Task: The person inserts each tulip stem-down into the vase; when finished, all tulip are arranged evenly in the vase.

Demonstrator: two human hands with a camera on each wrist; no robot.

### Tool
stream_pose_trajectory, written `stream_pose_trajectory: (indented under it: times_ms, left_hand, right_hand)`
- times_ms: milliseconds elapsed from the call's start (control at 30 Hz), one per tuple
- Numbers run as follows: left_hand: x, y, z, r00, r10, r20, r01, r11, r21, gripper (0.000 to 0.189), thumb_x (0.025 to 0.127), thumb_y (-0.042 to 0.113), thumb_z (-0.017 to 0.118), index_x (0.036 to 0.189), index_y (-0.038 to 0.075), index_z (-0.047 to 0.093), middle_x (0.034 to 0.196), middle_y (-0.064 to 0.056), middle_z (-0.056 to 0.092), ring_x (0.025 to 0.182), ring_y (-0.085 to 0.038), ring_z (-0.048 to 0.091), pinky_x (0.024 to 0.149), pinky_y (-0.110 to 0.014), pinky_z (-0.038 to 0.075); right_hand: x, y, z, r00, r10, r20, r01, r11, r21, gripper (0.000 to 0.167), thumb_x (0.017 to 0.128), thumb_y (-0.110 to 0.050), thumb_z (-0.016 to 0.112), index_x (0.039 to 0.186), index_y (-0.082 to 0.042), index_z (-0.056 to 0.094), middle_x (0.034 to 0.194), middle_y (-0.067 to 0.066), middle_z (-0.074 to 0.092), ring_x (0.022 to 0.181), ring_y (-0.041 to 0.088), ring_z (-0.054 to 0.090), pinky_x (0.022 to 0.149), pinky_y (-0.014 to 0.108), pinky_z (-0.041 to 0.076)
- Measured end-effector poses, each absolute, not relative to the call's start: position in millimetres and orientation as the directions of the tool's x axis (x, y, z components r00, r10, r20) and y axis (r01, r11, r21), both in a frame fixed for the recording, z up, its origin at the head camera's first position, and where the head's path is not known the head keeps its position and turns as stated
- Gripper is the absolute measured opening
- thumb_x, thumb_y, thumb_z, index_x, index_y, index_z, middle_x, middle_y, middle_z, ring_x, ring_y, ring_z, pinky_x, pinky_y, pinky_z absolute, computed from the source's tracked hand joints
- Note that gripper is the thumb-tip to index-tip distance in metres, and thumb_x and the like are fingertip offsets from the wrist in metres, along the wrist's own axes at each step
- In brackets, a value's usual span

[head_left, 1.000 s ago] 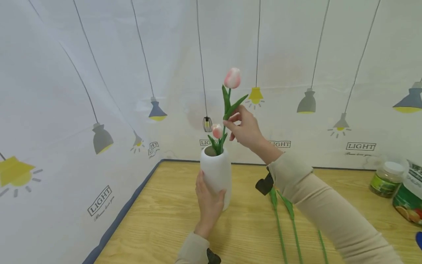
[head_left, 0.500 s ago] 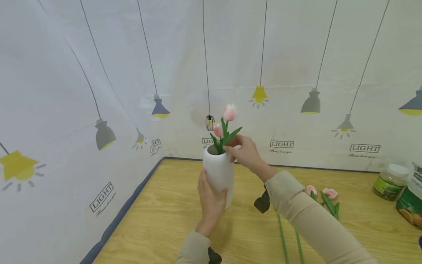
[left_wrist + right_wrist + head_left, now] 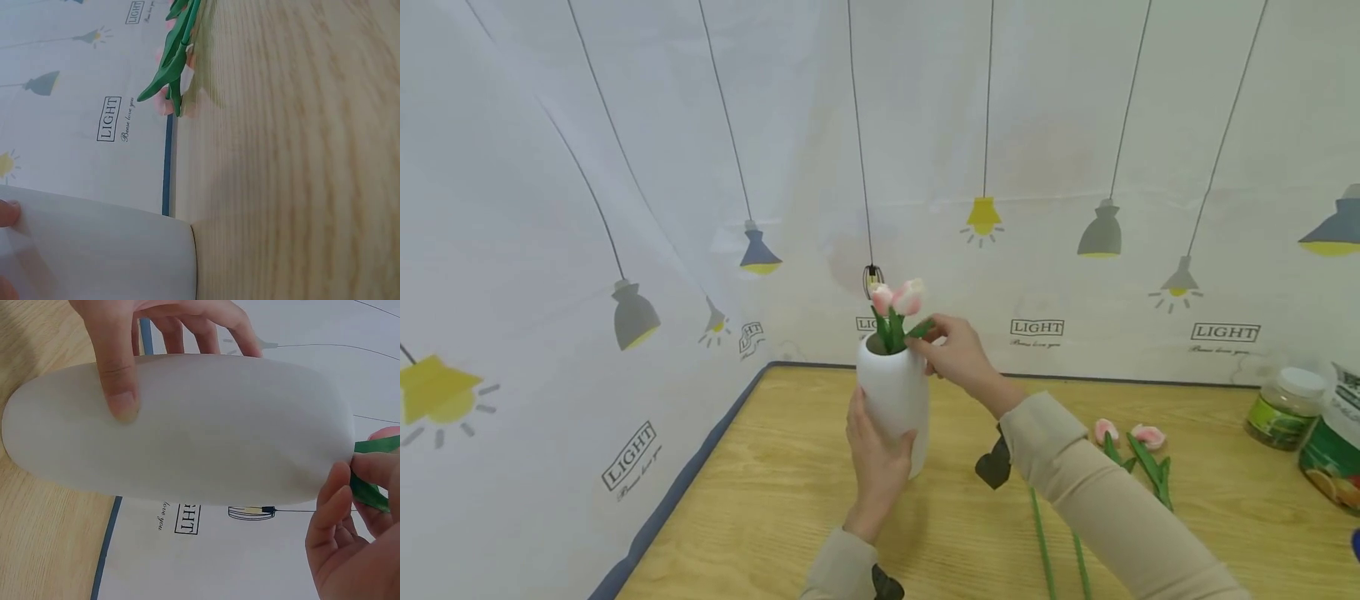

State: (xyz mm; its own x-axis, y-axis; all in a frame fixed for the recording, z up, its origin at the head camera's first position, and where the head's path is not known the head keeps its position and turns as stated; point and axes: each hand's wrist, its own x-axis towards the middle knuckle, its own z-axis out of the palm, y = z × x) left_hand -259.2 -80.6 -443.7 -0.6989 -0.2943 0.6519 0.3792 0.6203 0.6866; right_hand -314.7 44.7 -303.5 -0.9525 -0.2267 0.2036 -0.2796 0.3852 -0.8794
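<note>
A white vase (image 3: 891, 400) stands upright on the table, its side wrapped by my left hand (image 3: 877, 471). In the right wrist view, the left thumb lies across the vase (image 3: 219, 444) and the other fingers go round behind. My right hand (image 3: 961, 360) is at the rim, pinching a pink-and-white tulip (image 3: 910, 297) low down by its green leaves. That tulip's lower stem is hidden inside the vase. Beside it a second tulip (image 3: 882, 298) leans in the opening, its bloom at nearly the same height.
On the wooden table (image 3: 760, 492), several tulips (image 3: 1148, 437) lie right of the vase, partly under the right sleeve (image 3: 1097, 492). A lidded jar (image 3: 1285, 408) and a green-and-white container (image 3: 1333, 450) stand at the far right. A lamp-printed sheet (image 3: 1037, 150) hangs behind.
The right hand has come down to the vase rim with its tulip, whose stem has slid into the vase. The bloom dropped from high above to beside the other one. Left hand stays put.
</note>
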Motion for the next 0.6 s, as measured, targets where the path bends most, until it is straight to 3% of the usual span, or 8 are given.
stream_pose_trajectory:
  times_ms: [200,300,433,600]
  left_hand:
    - [-258.5,-78.2,-446.2,-0.693,-0.300,0.656,0.381,0.620,0.686,0.099,0.062,0.004,0.077,0.140,0.013,0.016,0.139,-0.013,0.030,0.122,-0.034,0.035,0.094,-0.054,0.037]
    - [-258.2,-78.3,-445.6,-0.688,-0.299,0.662,0.388,0.619,0.683,0.099,0.062,0.004,0.077,0.140,0.012,0.017,0.138,-0.013,0.030,0.122,-0.034,0.035,0.094,-0.054,0.037]
    - [-258.5,-80.1,-444.0,-0.677,-0.290,0.677,0.402,0.625,0.670,0.100,0.061,0.003,0.077,0.140,0.011,0.016,0.138,-0.014,0.030,0.121,-0.036,0.035,0.094,-0.055,0.037]
    - [-259.2,-80.2,-444.0,-0.677,-0.277,0.682,0.413,0.624,0.664,0.100,0.062,0.003,0.077,0.140,0.011,0.015,0.138,-0.014,0.029,0.122,-0.036,0.034,0.094,-0.056,0.037]
  right_hand:
    - [-311.6,57.2,-314.3,-0.957,-0.220,0.189,-0.261,0.369,-0.892,0.038,0.082,-0.030,0.060,0.115,-0.013,0.050,0.094,0.014,0.060,0.054,0.023,0.058,0.047,0.028,0.048]
    - [-311.4,68.7,-323.6,-0.958,-0.211,0.193,-0.260,0.364,-0.894,0.039,0.082,-0.030,0.060,0.116,-0.012,0.051,0.095,0.015,0.060,0.057,0.029,0.059,0.048,0.030,0.048]
    - [-313.6,87.4,-341.9,-0.963,-0.203,0.178,-0.243,0.367,-0.898,0.033,0.084,-0.025,0.059,0.112,-0.009,0.054,0.090,0.014,0.061,0.054,0.025,0.058,0.048,0.032,0.048]
    - [-314.4,118.4,-373.4,-0.978,-0.179,0.104,-0.169,0.407,-0.898,0.030,0.085,-0.019,0.057,0.110,-0.002,0.054,0.082,0.010,0.060,0.048,0.012,0.055,0.045,0.027,0.046]
